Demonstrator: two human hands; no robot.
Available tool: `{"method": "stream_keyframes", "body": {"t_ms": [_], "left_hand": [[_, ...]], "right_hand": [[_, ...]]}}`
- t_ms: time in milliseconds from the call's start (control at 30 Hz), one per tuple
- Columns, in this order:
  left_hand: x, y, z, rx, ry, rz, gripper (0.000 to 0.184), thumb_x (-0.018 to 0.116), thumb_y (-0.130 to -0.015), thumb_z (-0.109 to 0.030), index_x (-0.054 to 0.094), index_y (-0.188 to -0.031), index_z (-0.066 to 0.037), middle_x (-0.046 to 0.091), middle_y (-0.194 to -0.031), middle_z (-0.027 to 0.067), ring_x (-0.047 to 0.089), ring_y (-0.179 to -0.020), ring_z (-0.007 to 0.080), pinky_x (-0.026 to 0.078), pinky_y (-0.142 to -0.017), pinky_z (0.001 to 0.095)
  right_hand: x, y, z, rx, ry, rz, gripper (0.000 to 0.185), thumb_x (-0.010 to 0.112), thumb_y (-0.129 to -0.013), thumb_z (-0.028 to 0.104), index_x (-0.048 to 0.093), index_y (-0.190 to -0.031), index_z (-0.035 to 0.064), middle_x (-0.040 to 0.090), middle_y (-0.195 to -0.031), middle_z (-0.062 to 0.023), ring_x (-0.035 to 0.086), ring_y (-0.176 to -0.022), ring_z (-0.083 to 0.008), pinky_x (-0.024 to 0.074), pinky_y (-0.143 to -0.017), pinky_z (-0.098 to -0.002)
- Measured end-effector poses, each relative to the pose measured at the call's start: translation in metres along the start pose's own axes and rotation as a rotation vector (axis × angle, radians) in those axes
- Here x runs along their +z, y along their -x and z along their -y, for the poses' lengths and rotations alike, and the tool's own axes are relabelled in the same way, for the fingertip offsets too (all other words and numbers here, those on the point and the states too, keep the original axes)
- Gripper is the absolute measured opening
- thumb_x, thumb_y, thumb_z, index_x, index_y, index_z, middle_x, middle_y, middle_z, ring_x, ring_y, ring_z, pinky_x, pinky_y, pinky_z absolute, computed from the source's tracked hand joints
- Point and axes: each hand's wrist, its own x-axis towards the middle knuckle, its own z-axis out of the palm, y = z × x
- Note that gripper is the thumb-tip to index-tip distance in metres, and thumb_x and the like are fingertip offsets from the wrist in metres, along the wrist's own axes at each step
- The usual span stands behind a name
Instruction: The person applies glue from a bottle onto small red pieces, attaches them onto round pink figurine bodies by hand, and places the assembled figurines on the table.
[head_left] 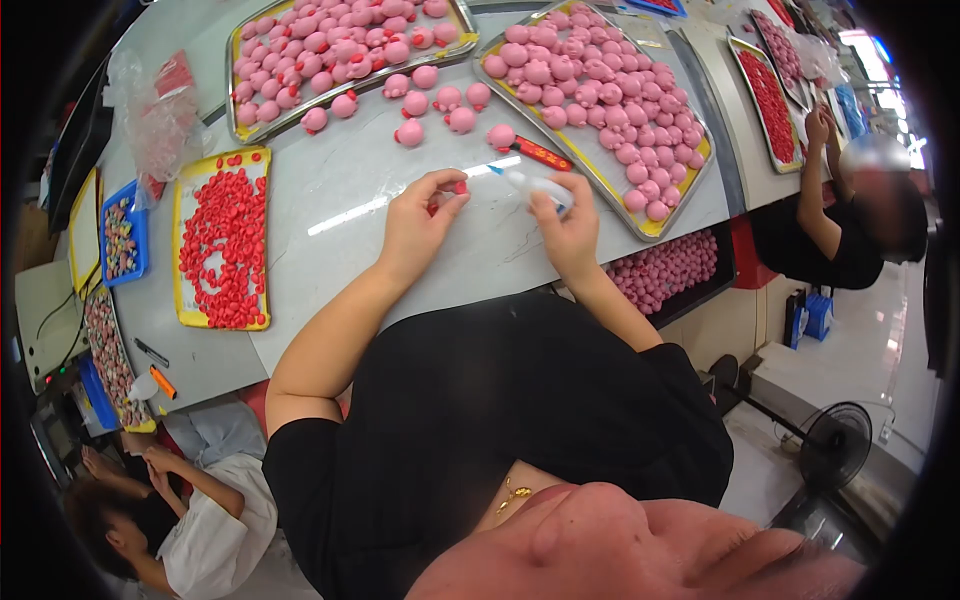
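Note:
My left hand point(425, 215) is closed above the table, pinching a small red piece point(460, 187) between thumb and fingertips. A little more red shows by its palm. My right hand point(570, 230) is wrapped round a white squeeze bottle point(545, 190), whose blue nozzle tip point(495, 170) points toward the left hand without touching the red piece. Just beyond the hands lie a pink ball-shaped figure point(500, 136) with a red part and a red stick-like object point(542, 153) with yellow marks. Several more pink figures point(461, 119) sit loose farther back.
Trays of pink figures stand at the back left point(234, 110) and back right point(660, 236). A yellow tray point(180, 312) on the left holds red pieces. Below the right table edge is a dark bin point(722, 255) of pink figures. Co-workers sit at left point(225, 540) and right point(835, 235).

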Motion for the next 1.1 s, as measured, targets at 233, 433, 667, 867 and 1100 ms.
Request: {"method": "stream_keyframes", "body": {"t_ms": [233, 433, 667, 867, 1100], "left_hand": [[-0.003, 0.001, -0.005, -0.075, 0.017, 0.085, 0.024, 0.062, -0.087, -0.003, 0.057, -0.11, 0.002, 0.059, -0.096, 0.0044, 0.054, -0.077, 0.0052, 0.044, -0.069, 0.0187], [-0.002, 0.001, -0.003, -0.096, 0.016, 0.087, 0.024, 0.062, -0.087, -0.003, 0.057, -0.11, 0.002, 0.059, -0.097, 0.0038, 0.052, -0.074, 0.0038, 0.043, -0.068, 0.0182], [0.001, 0.0, 0.003, 0.0, 0.032, 0.018, 0.023, 0.065, -0.083, -0.007, 0.061, -0.104, -0.001, 0.064, -0.088, 0.0024, 0.04, -0.057, 0.0036, 0.039, -0.056, 0.0192], [0.001, 0.0, 0.001, -0.004, 0.01, 0.03, 0.023, 0.065, -0.083, -0.007, 0.061, -0.105, -0.001, 0.063, -0.087, 0.0022, 0.04, -0.057, 0.004, 0.038, -0.056, 0.02], [0.001, 0.001, 0.0, -0.004, 0.031, 0.035, 0.023, 0.065, -0.083, -0.006, 0.061, -0.105, -0.001, 0.063, -0.087, 0.0023, 0.04, -0.057, 0.0039, 0.038, -0.056, 0.0196]], "right_hand": [[0.006, -0.019, -0.005, -0.017, -0.013, 0.166, 0.034, 0.066, -0.081, 0.005, 0.046, -0.108, 0.0022, 0.06, -0.104, -0.0114, 0.06, -0.094, -0.0201, 0.0461, -0.086, -0.0308], [-0.009, -0.023, 0.015, -0.288, 0.326, 0.086, 0.024, 0.06, -0.085, 0.008, 0.052, -0.107, 0.0021, 0.063, -0.099, -0.0118, 0.061, -0.096, -0.0256, 0.0458, -0.085, -0.0325], [-0.113, -0.038, 0.037, -0.256, 0.986, 0.212, 0.022, 0.056, -0.079, 0.0, 0.059, -0.101, 0.0024, 0.061, -0.096, -0.0141, 0.056, -0.093, -0.0326, 0.0447, -0.08, -0.0398], [-0.129, -0.034, 0.037, -0.197, 1.096, 0.334, 0.025, 0.061, -0.077, 0.004, 0.059, -0.102, 0.0036, 0.061, -0.098, -0.0134, 0.056, -0.092, -0.0332, 0.0447, -0.08, -0.0417], [-0.107, -0.03, 0.05, -0.007, 0.531, 0.221, 0.027, 0.063, -0.076, -0.002, 0.059, -0.102, 0.0036, 0.054, -0.103, -0.0075, 0.056, -0.087, -0.0161, 0.0455, -0.077, -0.026]]}}
